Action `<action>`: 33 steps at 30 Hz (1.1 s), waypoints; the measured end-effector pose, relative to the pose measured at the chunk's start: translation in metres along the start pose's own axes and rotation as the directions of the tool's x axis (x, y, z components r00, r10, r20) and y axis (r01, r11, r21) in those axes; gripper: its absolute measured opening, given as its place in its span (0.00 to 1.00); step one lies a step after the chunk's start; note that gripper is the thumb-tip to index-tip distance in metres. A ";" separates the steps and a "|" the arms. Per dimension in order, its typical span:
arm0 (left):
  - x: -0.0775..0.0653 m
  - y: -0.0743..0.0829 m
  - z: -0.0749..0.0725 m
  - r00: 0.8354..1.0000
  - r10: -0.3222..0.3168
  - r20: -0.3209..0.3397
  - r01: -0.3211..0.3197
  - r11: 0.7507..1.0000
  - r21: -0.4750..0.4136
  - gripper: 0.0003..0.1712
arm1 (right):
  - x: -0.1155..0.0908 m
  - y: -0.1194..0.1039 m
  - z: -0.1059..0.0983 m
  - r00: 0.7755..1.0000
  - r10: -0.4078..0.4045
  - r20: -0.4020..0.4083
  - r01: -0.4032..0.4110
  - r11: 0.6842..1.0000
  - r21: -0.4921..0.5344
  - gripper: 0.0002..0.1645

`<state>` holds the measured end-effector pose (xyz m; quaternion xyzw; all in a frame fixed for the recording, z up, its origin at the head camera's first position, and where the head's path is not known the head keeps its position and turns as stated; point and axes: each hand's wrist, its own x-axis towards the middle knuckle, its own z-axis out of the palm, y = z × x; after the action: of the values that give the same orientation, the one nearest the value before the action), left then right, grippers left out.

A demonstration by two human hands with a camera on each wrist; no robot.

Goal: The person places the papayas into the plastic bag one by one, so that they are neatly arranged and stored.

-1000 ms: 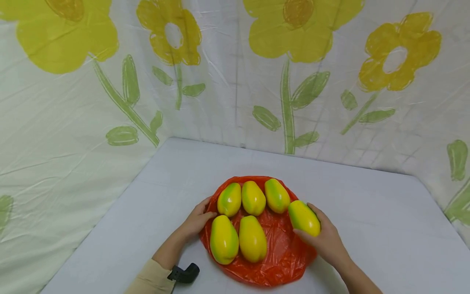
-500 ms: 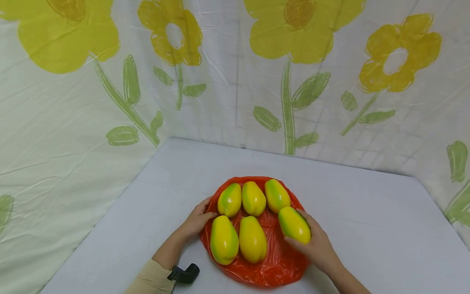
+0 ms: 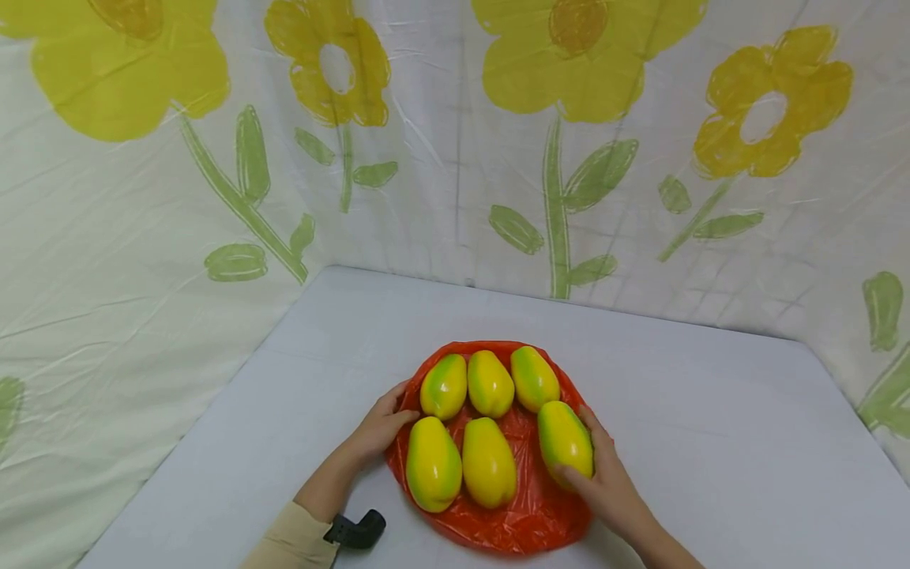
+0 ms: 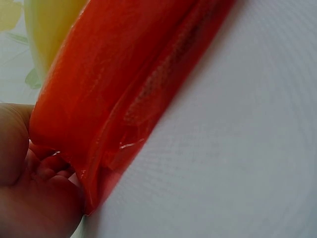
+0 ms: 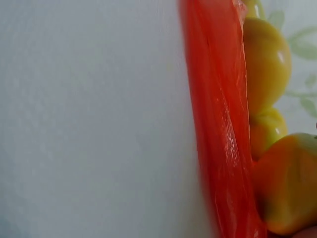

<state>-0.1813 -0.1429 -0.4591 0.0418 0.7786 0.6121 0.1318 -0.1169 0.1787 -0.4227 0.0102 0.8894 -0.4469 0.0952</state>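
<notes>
A round, shallow container covered in red plastic (image 3: pixel 532 525) stands on the white table. My left hand (image 3: pixel 380 431) grips its left rim, thumb over the edge; in the left wrist view the thumb (image 4: pixel 12 144) lies against the red plastic (image 4: pixel 109 94), fingers curled below. My right hand (image 3: pixel 613 484) holds a yellow-green papaya (image 3: pixel 565 438) low over the container's right side, thumb on the near side. That papaya (image 5: pixel 290 186) shows beside the red rim in the right wrist view. Three papayas form the back row, including the middle one (image 3: pixel 490 385); two lie in front, one at left (image 3: pixel 434 466).
White table surface (image 3: pixel 711 411) surrounds the container. A black strap device (image 3: pixel 359 529) is on the left wrist, by the beige sleeve (image 3: pixel 295 537). Flower-printed cloth (image 3: pixel 426 197) hangs behind and at the left. Bare red plastic shows between the front papayas and the held one.
My right hand has carried its papaya leftward and down, from the container's right rim to inside it, and turned it more upright in view. My left hand has stayed at the rim.
</notes>
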 end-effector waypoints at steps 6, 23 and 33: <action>0.000 -0.001 -0.001 1.000 -0.008 0.007 0.008 1.000 -0.004 0.30 | -0.004 -0.001 0.005 0.999 0.035 0.020 -0.035 0.999 0.001 0.55; -0.001 0.001 -0.001 1.000 -0.005 0.017 0.005 1.000 -0.004 0.30 | -0.006 -0.004 0.018 0.999 0.029 0.039 -0.029 1.000 -0.001 0.52; -0.001 0.003 0.000 1.000 -0.002 0.001 0.002 1.000 -0.009 0.30 | -0.007 -0.005 0.018 0.997 0.026 0.070 -0.025 1.000 -0.017 0.51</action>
<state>-0.1804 -0.1423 -0.4555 0.0406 0.7756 0.6157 0.1330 -0.1077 0.1623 -0.4278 0.0052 0.8890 -0.4384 0.1321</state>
